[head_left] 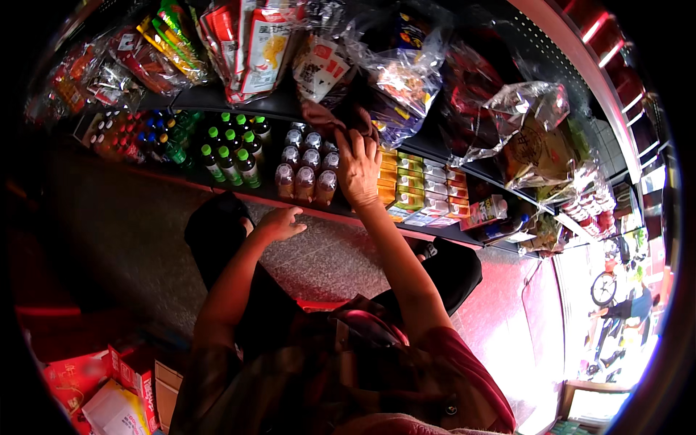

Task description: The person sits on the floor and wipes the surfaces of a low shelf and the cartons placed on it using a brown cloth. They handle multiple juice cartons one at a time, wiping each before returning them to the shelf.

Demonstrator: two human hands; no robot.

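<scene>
My right hand (359, 168) reaches to the edge of the upper shelf, fingers bent over a dark brown cloth (324, 118) that sticks out on both sides of them. Below its palm, the lower shelf holds bottles of a brown drink with clear caps (305, 179) on the left. Small drink cartons (409, 185) in orange, green, white and red stand in rows on the right. My left hand (280, 224) hangs in front of the lower shelf's front edge, fingers apart and holding nothing.
Green-capped bottles (231, 149) stand farther left. Bagged snacks (261, 51) fill the upper shelf (217, 100). My knees flank the stone floor (326, 261). Red cardboard boxes (76, 380) lie at lower left. At right, a bright doorway shows a person (633, 307) and a wheel (603, 288) outside.
</scene>
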